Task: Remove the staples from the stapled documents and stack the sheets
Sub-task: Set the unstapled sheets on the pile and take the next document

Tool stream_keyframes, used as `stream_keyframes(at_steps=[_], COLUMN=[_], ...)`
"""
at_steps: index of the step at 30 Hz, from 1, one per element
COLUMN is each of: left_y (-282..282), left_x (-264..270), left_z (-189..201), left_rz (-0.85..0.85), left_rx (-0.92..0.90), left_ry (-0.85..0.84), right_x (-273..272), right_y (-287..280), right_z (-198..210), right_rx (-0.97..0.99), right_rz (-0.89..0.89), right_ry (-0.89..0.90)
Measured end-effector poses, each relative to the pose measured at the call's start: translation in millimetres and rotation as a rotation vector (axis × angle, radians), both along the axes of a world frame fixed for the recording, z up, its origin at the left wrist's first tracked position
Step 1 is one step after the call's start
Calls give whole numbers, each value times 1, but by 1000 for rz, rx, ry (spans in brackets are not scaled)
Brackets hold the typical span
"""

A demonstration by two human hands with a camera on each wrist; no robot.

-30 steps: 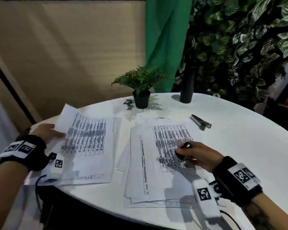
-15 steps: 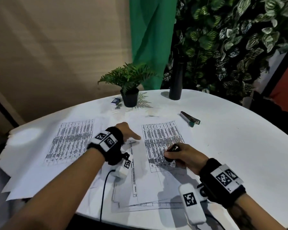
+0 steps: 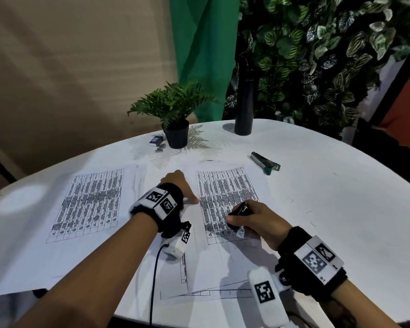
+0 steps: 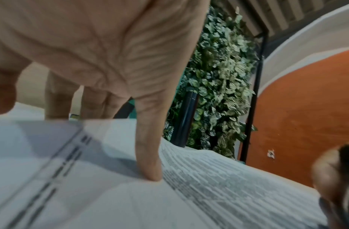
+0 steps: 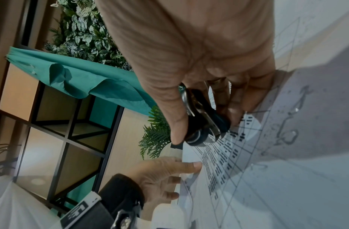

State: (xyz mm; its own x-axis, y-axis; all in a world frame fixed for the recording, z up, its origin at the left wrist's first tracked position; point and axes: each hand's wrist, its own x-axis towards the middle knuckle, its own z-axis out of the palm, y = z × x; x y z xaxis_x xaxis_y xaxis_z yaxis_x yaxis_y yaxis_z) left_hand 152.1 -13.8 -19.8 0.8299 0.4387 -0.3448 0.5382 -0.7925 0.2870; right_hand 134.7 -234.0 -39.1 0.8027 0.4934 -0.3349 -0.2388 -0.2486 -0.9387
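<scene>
A pile of printed table sheets [image 3: 225, 192] lies in the middle of the white table [image 3: 341, 197]. My left hand [image 3: 175, 185] rests on the pile's left side, thumb [image 4: 150, 162] pressing down on the top sheet [image 4: 208, 193], fingers reaching to its far edge. My right hand [image 3: 253, 218] rests on the same sheet and grips a black and silver staple remover [image 3: 240, 209], also the staple remover [image 5: 201, 117] between thumb and fingers. A separate stack of loose sheets [image 3: 88, 204] lies to the left.
A silver and green stapler [image 3: 265, 161] lies at the back right. A potted fern [image 3: 175, 114], a small staple box [image 3: 156, 140] and a tall black bottle [image 3: 244, 107] stand at the far edge. Several pulled staples [image 3: 309, 212] dot the table right of the pile.
My left hand let go of the sheet on the left stack and moved right onto the middle pile. The right hand kept hold of the staple remover in place.
</scene>
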Motion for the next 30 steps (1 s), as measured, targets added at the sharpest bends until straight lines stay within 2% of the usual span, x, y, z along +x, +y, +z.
stream_keyframes(at_steps=[3, 5, 8, 10, 12, 14, 16, 19, 20, 24, 28, 30], left_y=[-5, 1, 21, 39, 49, 53, 47, 43, 42, 33, 31, 31], left_x=[3, 4, -4, -14, -26, -36, -45, -50, -49, -46, -43, -44], left_z=[1, 6, 17, 19, 15, 3, -5, -13, -14, -15, 2, 16], left_rz=[3, 59, 193, 303, 348, 350, 307, 306, 317, 266, 173, 139], left_rx=[45, -23, -309, -581, -822, -952, -982, -1030, -996, -800, -784, -832], left_ry=[-68, -172, -222, -227, -248, -180, -102, -92, -110, -272, -519, -636], right_x=[0, -1, -1, -1, -1, -2, -3, -2, -2, 4, 24, 38], right_y=[1, 0, -1, -2, -2, -3, -3, -2, -2, -5, -21, -28], right_z=[1, 2, 2, 2, 1, 1, 1, 1, 1, 1, 19, 33], right_rx=[6, 7, 11, 10, 10, 17, 15, 10, 11, 30, 174, 264], right_rz=[0, -5, -1, 0, -7, -10, -6, 2, 2, -41, -251, -305], right_ry=[7, 13, 19, 21, 25, 25, 16, 2, 3, -6, -49, -56])
